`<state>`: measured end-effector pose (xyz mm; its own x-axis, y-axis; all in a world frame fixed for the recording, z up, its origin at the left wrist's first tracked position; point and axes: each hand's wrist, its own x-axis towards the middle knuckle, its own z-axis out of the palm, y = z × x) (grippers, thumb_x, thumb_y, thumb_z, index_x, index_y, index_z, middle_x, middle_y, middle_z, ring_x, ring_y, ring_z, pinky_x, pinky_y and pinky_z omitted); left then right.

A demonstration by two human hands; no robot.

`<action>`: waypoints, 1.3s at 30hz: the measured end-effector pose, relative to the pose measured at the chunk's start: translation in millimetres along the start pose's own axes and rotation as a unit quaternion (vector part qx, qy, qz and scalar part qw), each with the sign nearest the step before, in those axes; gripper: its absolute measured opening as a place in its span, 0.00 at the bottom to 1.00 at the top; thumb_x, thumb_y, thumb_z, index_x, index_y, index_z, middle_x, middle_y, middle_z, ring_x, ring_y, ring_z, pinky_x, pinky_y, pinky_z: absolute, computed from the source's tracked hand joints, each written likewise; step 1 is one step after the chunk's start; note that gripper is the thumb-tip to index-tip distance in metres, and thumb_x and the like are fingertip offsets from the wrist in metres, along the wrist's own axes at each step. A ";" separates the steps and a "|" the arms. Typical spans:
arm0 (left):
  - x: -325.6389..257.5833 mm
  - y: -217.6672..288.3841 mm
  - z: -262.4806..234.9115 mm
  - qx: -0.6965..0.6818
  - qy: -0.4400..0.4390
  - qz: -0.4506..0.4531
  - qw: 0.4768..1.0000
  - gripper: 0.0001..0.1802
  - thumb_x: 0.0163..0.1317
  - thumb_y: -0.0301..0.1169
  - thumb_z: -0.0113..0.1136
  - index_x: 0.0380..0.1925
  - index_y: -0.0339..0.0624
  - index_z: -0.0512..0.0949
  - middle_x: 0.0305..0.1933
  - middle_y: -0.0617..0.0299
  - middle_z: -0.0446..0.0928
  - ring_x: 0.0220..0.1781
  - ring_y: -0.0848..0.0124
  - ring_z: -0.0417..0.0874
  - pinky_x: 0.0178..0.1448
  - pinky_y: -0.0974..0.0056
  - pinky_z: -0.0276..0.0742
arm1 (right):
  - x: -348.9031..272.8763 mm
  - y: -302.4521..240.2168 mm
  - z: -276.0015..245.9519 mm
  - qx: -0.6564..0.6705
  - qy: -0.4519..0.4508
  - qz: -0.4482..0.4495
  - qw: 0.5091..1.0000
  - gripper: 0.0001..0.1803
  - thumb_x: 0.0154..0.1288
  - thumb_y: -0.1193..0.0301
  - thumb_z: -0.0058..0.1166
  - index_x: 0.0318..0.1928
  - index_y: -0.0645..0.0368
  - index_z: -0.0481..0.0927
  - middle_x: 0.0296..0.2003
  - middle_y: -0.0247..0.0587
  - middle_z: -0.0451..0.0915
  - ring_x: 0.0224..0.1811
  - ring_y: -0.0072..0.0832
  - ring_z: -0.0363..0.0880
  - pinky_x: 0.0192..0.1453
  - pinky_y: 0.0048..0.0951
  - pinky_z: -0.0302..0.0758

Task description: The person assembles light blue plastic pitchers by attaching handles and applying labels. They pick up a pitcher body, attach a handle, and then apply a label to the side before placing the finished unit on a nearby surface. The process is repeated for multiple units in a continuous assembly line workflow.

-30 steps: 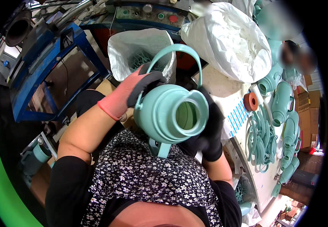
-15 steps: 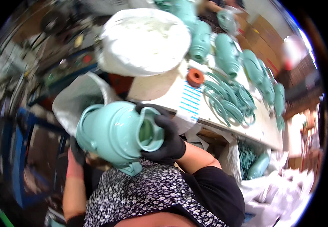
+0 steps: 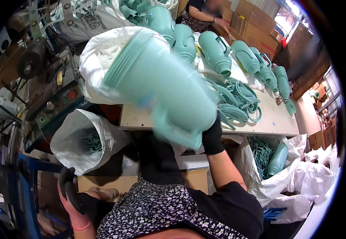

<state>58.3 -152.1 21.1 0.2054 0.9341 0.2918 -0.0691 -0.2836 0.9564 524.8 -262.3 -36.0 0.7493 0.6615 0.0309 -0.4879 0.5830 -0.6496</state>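
A large mint-green thermos flask casing (image 3: 169, 85), smeared by motion, is raised above the table in front of me. My right hand (image 3: 213, 137), in a black glove, grips its lower right end. Most of those fingers are hidden behind the casing. A side handle (image 3: 163, 123) hangs toward me. My left hand (image 3: 70, 191), gloved in black and pink, is low at the left with its fingers stretched out and nothing in it. Just above it leans a white woven sack (image 3: 113, 137) with thin green plastic scraps inside.
The table (image 3: 135, 118) carries a row of similar casings (image 3: 214, 51) and a pile of green straps (image 3: 236, 101). Behind the raised casing stands a white sack (image 3: 89, 85) of white parts. A control panel (image 3: 57, 99) is at left. Another person (image 3: 199, 14) works at the far end.
The casing has gone from near my chest up and away over the table, carried by my right hand alone. My left hand has let go and dropped toward the lower left.
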 end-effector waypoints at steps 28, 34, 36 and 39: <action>-477.8 -134.2 -197.2 0.362 0.538 -0.491 0.581 0.28 0.60 0.46 0.55 0.55 0.38 0.74 0.58 0.44 0.72 0.63 0.51 0.70 0.68 0.55 0.63 | -181.0 214.0 143.3 -0.400 -0.581 0.200 0.679 0.22 0.73 0.73 0.41 0.65 0.66 0.63 0.61 0.51 0.68 0.62 0.39 0.70 0.66 0.37 0.68; -555.0 -114.5 -239.0 0.611 0.477 -0.570 0.272 0.35 0.52 0.49 0.59 0.59 0.43 0.71 0.63 0.42 0.67 0.64 0.50 0.67 0.67 0.51 0.64 | -170.1 211.8 149.3 -0.439 -0.544 0.259 0.667 0.22 0.72 0.74 0.42 0.64 0.66 0.65 0.60 0.47 0.70 0.62 0.34 0.69 0.66 0.33 0.67; -568.5 -83.5 -264.0 0.594 0.487 -0.567 0.297 0.30 0.49 0.49 0.61 0.47 0.41 0.73 0.58 0.43 0.71 0.59 0.50 0.72 0.61 0.50 0.68 | -157.3 209.6 144.1 -0.482 -0.571 0.180 0.640 0.21 0.71 0.75 0.44 0.62 0.67 0.67 0.58 0.46 0.72 0.60 0.34 0.70 0.63 0.32 0.69; -670.4 -88.7 -310.5 0.436 0.536 -0.610 0.388 0.35 0.53 0.55 0.60 0.50 0.35 0.73 0.45 0.41 0.79 0.47 0.49 0.80 0.53 0.49 0.73 | -152.7 196.4 148.4 -0.532 -0.554 0.176 0.616 0.19 0.69 0.77 0.47 0.60 0.67 0.70 0.57 0.46 0.73 0.59 0.33 0.71 0.63 0.32 0.68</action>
<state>-376.5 -685.9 -261.3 -0.9904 -0.0910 -0.1039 -0.1063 0.9825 0.1531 248.2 -178.8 -55.5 -0.3719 0.9180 -0.1376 0.4773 0.0620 -0.8765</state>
